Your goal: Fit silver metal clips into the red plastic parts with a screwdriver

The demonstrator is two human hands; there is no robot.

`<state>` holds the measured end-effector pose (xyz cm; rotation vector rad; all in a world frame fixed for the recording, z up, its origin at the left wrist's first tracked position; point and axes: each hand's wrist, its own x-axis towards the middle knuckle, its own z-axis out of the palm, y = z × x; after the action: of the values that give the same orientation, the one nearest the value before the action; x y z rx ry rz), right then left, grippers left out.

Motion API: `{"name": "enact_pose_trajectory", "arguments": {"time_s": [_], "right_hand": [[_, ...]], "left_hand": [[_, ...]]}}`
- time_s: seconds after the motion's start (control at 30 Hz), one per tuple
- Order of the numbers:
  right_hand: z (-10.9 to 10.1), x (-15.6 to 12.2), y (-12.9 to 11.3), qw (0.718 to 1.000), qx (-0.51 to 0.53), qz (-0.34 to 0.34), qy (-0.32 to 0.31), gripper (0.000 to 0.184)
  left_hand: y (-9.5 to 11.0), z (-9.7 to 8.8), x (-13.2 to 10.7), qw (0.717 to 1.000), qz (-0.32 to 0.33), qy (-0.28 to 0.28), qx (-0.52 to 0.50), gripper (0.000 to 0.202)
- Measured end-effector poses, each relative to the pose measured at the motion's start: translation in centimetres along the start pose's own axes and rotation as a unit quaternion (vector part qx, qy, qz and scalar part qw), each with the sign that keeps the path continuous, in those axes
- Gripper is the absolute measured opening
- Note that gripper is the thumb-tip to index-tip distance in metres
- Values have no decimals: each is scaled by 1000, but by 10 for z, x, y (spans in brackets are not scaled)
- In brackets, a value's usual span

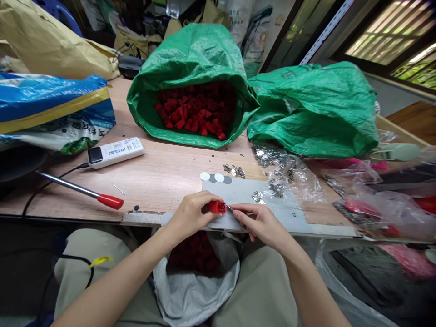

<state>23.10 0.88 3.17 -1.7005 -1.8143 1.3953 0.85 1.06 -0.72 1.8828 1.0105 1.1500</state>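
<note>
Between the thumb and fingers of my left hand (192, 210) is a small red plastic housing (217, 207), its open end facing right. My right hand (257, 219) pinches a thin metal piece (230, 208), whose tip points at that open end; whether it touches the housing I cannot tell. Both hands are over a grey mat (289, 210) at the table's front edge. Small metal pieces (258, 197) lie on the mat just beyond my right hand. In my lap, below the hands, a white sack (197, 302) holds many red parts.
A green sack (190, 54) full of red parts stands at the back, with another green sack (316, 109) to its right. Clear plastic bags (303, 177) of metal pieces lie at right. At left are a white power bank (117, 152) and a red-tipped lever (111, 201).
</note>
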Motion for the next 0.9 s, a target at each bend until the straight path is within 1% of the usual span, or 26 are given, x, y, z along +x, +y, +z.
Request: {"name": "enact_pose_trajectory", "arguments": {"time_s": [0.17,0.4,0.67,0.9], "right_hand": [[-1,1,0,1000,12,-3,-1,54],[0,5,0,1000,6,-4,-1,51],[-1,3,-1,1000,-2,-2,-6,54],[-3,2,-2,1000,-7,-11,-7,51]], "left_hand": [[1,-1,0,1000,2,0,-1,23],[1,-1,0,1000,3,-4,-4,22],[2,-1,0,1000,-3,-3,-5,24],[2,-1,0,1000,-4,-4,-9,22]]}}
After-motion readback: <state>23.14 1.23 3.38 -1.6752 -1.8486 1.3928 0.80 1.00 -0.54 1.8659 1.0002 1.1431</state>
